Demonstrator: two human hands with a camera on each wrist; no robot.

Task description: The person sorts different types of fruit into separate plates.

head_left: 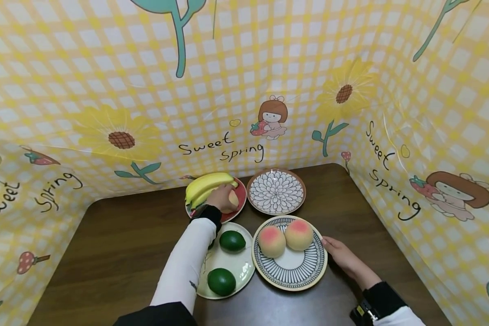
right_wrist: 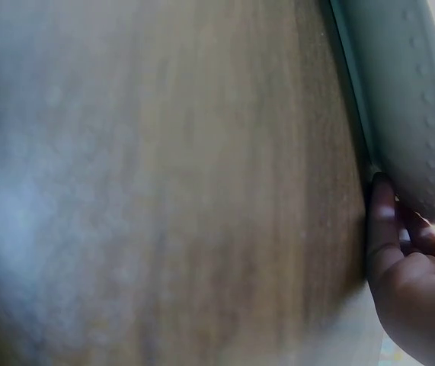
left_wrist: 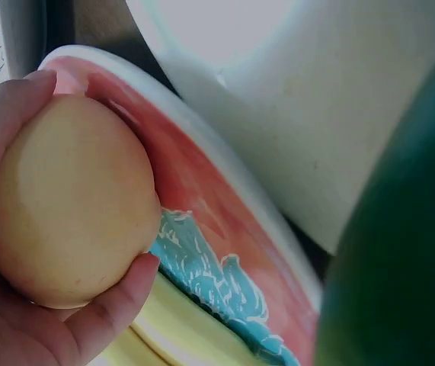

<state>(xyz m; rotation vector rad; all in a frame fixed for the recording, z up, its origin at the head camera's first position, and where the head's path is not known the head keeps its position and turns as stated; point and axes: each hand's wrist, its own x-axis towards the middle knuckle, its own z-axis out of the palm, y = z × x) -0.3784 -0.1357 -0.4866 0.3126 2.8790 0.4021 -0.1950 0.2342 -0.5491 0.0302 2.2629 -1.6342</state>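
Observation:
My left hand [head_left: 220,197] grips a peach [left_wrist: 76,202], fingers and thumb wrapped around its sides, over the red plate [head_left: 241,190] at the back. A bunch of bananas [head_left: 207,185] lies on that plate, left of the hand. At the front right, my right hand [head_left: 344,256] pinches the edge of a black-and-white patterned plate [head_left: 291,281], with fingers under the rim [right_wrist: 423,114] in the right wrist view. Two pink-topped peaches, a left one [head_left: 271,241] and a right one [head_left: 299,234], sit on the patterned plate.
A pale green plate [head_left: 246,267] holding two dark green avocado-like fruits [head_left: 222,281] stands below my left forearm. Behind the peaches' plate is a brown-rimmed plate with a petal pattern [head_left: 276,192]. A yellow checked cloth [head_left: 228,90] walls the wooden table [head_left: 118,244].

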